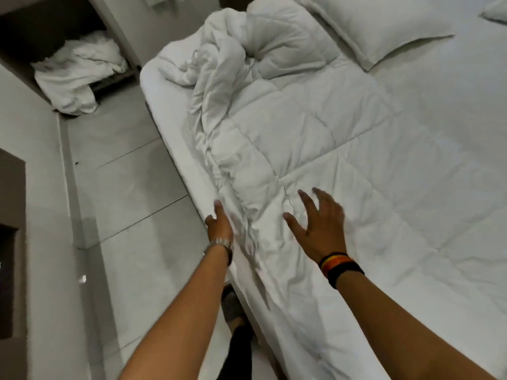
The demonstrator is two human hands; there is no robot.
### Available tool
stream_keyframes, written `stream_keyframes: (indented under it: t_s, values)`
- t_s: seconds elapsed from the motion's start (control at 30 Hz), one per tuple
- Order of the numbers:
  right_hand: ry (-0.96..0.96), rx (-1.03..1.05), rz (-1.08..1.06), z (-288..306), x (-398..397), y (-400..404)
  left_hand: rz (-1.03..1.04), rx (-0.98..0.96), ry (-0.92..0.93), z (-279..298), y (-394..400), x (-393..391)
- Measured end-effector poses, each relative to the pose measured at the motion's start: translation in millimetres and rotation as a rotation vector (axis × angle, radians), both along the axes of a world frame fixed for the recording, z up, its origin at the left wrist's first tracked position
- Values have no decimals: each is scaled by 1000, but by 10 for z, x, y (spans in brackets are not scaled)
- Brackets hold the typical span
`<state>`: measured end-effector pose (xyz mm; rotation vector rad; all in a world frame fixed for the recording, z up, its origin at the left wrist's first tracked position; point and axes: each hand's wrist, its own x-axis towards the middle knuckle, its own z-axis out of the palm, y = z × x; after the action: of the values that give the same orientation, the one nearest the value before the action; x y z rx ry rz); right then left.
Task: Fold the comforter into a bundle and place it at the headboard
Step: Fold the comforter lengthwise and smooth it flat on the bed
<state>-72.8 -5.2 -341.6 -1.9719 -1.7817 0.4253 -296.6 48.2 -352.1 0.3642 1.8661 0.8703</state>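
A white quilted comforter lies spread over the bed, with its far end bunched into a heap near the pillow. Its left edge is crumpled along the side of the mattress. My left hand reaches to that crumpled edge at the mattress side, fingers extended, holding nothing. My right hand hovers just above the comforter a little to the right, fingers spread apart and slightly blurred. Whether either palm touches the fabric is unclear.
A white pillow lies at the head of the bed, and a corner of another pillow shows at the top right. A heap of white linen sits in a dark niche on the left. Tiled floor runs beside the bed.
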Motion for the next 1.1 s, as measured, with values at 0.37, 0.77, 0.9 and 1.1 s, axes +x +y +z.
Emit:
stream_keyframes:
  t_s: [0.37, 0.77, 0.9, 1.1]
  values:
    - [60, -357, 147, -415, -1545, 1423, -94, -65, -497, -371, 1690, -548]
    - [-211, 18, -93, -467, -1035, 1971, -213, 12, -47, -627, 2143, -519]
    - [-290, -393, 88, -861, -1118, 2049, -192, 54, 35, -684, 1957, -985]
    - [-212, -281, -30, -748, -1339, 2278, -244, 97, 189, -399, 2337, -1501]
